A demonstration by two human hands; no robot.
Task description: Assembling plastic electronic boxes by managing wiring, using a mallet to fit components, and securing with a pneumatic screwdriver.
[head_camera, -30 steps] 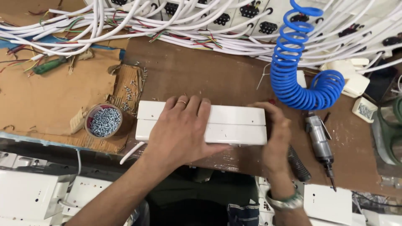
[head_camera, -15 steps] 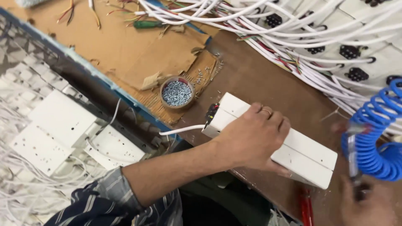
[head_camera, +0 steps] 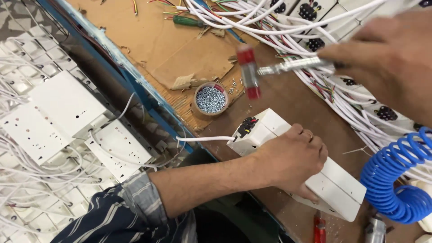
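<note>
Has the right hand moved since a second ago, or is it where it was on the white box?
Yes. The right hand has left the white box and now holds a small hammer above the brown bench.
</note>
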